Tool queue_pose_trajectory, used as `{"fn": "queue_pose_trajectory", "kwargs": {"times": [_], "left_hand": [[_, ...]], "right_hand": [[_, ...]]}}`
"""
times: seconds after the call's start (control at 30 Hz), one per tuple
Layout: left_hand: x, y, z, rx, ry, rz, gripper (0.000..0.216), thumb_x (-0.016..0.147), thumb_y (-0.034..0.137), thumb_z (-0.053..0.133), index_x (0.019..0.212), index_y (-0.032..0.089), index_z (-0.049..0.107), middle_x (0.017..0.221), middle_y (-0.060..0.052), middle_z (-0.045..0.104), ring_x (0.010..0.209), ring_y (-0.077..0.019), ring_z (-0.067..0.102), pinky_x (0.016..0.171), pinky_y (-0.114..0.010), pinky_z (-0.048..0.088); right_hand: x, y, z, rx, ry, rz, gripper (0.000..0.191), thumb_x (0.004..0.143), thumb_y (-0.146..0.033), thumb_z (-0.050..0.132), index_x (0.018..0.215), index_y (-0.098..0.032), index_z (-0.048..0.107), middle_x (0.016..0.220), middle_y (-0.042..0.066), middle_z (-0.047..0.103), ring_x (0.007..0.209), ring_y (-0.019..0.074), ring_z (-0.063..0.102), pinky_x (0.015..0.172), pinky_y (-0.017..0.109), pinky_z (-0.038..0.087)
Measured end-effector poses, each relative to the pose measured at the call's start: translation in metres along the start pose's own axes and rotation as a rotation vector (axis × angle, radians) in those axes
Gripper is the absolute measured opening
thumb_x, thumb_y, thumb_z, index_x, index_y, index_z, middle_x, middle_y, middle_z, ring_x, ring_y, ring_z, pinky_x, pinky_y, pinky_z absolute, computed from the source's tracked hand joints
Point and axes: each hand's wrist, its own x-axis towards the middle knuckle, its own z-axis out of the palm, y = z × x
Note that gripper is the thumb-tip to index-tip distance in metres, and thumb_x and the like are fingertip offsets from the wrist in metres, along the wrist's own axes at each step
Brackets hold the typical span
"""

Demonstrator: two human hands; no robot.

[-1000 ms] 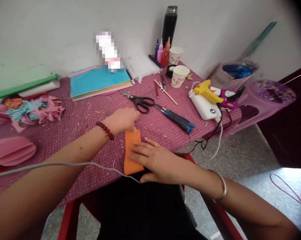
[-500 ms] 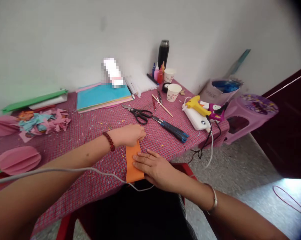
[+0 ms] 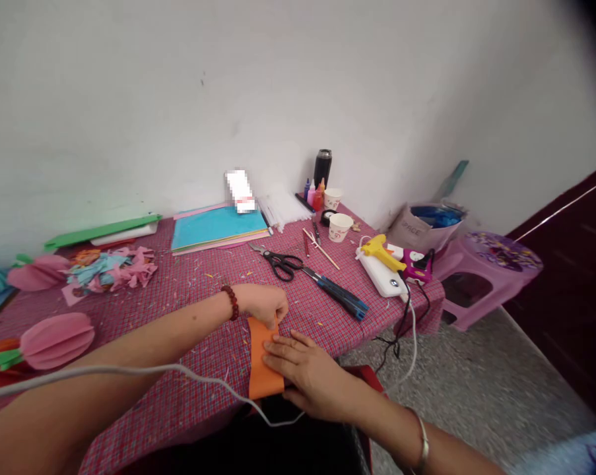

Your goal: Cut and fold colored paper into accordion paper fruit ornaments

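An orange sheet of paper (image 3: pixel 263 369) lies at the table's front edge, in front of my body. My left hand (image 3: pixel 265 303), with a dark red bead bracelet at the wrist, is closed at the sheet's far end and pinches its edge. My right hand (image 3: pixel 312 377) rests flat on the sheet's right side, fingers stretched out to the left. Just beyond the hands lie black-handled scissors (image 3: pixel 282 264) and a blue utility knife (image 3: pixel 340 295). A pale cable (image 3: pixel 189 373) crosses in front of my left forearm and the table edge.
A yellow glue gun (image 3: pixel 384 253) lies on a white power bank (image 3: pixel 381 276) at right. Coloured paper sheets (image 3: pixel 213 227), paper cups (image 3: pixel 340 227) and a black flask (image 3: pixel 322 166) stand toward the wall. Pink folded-paper shapes (image 3: pixel 57 341) and paper scraps (image 3: pixel 112 269) lie at left.
The camera has tilted up, so everything sits lower in view. My left fingers have curled more tightly at the paper's far end; the right hand stays flat on it.
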Motion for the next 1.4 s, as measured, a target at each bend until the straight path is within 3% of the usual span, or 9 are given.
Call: {"fn": "queue_pose_trajectory", "kwargs": {"times": [0.13, 0.23, 0.3, 0.43, 0.6, 0.73, 0.93, 1.27, 1.4], "left_hand": [[-0.035, 0.004, -0.004, -0.023, 0.164, 0.012, 0.010, 0.068, 0.010, 0.057, 0.064, 0.018, 0.062, 0.059, 0.004, 0.059, 0.054, -0.0103, 0.049, 0.053, -0.022, 0.034], [-0.070, 0.014, 0.000, -0.041, 0.437, -0.028, 0.013, 0.075, 0.014, 0.052, 0.066, 0.017, 0.060, 0.064, 0.001, 0.059, 0.059, -0.0114, 0.050, 0.057, -0.023, 0.034], [-0.089, 0.022, 0.009, -0.062, 0.580, -0.085, 0.015, 0.078, 0.017, 0.051, 0.065, 0.018, 0.059, 0.066, 0.001, 0.060, 0.061, -0.0122, 0.051, 0.059, -0.024, 0.034], [-0.124, 0.025, 0.030, -0.130, 0.716, -0.207, 0.019, 0.079, 0.024, 0.051, 0.062, 0.018, 0.056, 0.061, 0.001, 0.055, 0.057, -0.0127, 0.048, 0.056, -0.024, 0.032], [-0.167, -0.007, 0.055, -0.361, 0.848, -0.307, 0.017, 0.077, 0.027, 0.049, 0.063, 0.019, 0.047, 0.064, 0.001, 0.050, 0.061, -0.0140, 0.048, 0.058, -0.025, 0.035], [-0.171, -0.033, 0.069, -0.455, 0.770, -0.331, 0.010, 0.070, 0.023, 0.047, 0.063, 0.019, 0.042, 0.064, 0.002, 0.048, 0.062, -0.0138, 0.045, 0.058, -0.025, 0.035], [-0.144, -0.033, 0.061, -0.381, 0.637, -0.388, 0.019, 0.080, 0.030, 0.045, 0.067, 0.017, 0.050, 0.062, 0.002, 0.050, 0.057, -0.0122, 0.044, 0.053, -0.023, 0.028], [-0.145, -0.043, 0.063, -0.257, 0.601, -0.386, 0.024, 0.073, 0.021, 0.051, 0.053, 0.016, 0.038, 0.058, 0.002, 0.046, 0.055, -0.0105, 0.038, 0.053, -0.025, 0.021], [-0.144, -0.045, 0.069, -0.384, 0.584, -0.417, 0.026, 0.068, 0.017, 0.052, 0.052, 0.018, 0.031, 0.055, 0.004, 0.039, 0.053, -0.0096, 0.032, 0.051, -0.025, 0.019]], "right_hand": [[0.001, -0.005, -0.030, 0.198, 0.242, 0.008, 0.045, 0.084, -0.031, 0.061, 0.127, -0.020, 0.053, 0.133, 0.010, 0.055, 0.126, 0.0200, 0.047, 0.108, 0.039, 0.033], [0.019, -0.013, -0.047, 0.180, 0.474, 0.122, 0.051, 0.084, -0.032, 0.061, 0.130, -0.018, 0.047, 0.131, 0.012, 0.054, 0.122, 0.0207, 0.048, 0.103, 0.038, 0.036], [0.040, -0.019, -0.050, 0.101, 0.406, 0.133, 0.051, 0.079, -0.033, 0.067, 0.126, -0.017, 0.052, 0.121, 0.011, 0.060, 0.112, 0.0219, 0.054, 0.096, 0.036, 0.041], [0.081, -0.025, -0.048, -0.070, 0.193, 0.101, 0.010, 0.082, -0.025, 0.060, 0.080, -0.017, 0.066, 0.074, 0.002, 0.065, 0.070, 0.0154, 0.057, 0.065, 0.026, 0.040], [0.115, -0.020, -0.050, 0.055, 0.177, 0.090, 0.014, 0.081, -0.018, 0.057, 0.069, -0.017, 0.063, 0.064, -0.002, 0.059, 0.061, 0.0105, 0.051, 0.057, 0.022, 0.033], [0.141, -0.012, -0.044, 0.288, 0.191, 0.156, 0.010, 0.078, -0.016, 0.056, 0.070, -0.015, 0.063, 0.062, -0.004, 0.055, 0.059, 0.0085, 0.050, 0.053, 0.018, 0.032], [0.171, -0.010, -0.032, 0.236, 0.083, 0.126, 0.007, 0.072, -0.014, 0.060, 0.067, -0.016, 0.064, 0.059, -0.005, 0.055, 0.056, 0.0074, 0.047, 0.052, 0.018, 0.029], [0.176, 0.007, -0.021, 0.675, 0.013, 0.198, 0.005, 0.069, -0.016, 0.064, 0.067, -0.015, 0.060, 0.063, -0.004, 0.055, 0.058, 0.0081, 0.048, 0.055, 0.019, 0.037], [0.173, 0.004, -0.020, 0.851, 0.018, 0.173, 0.021, 0.068, -0.014, 0.066, 0.089, -0.016, 0.062, 0.073, -0.003, 0.057, 0.063, 0.0087, 0.050, 0.060, 0.021, 0.040]]}}
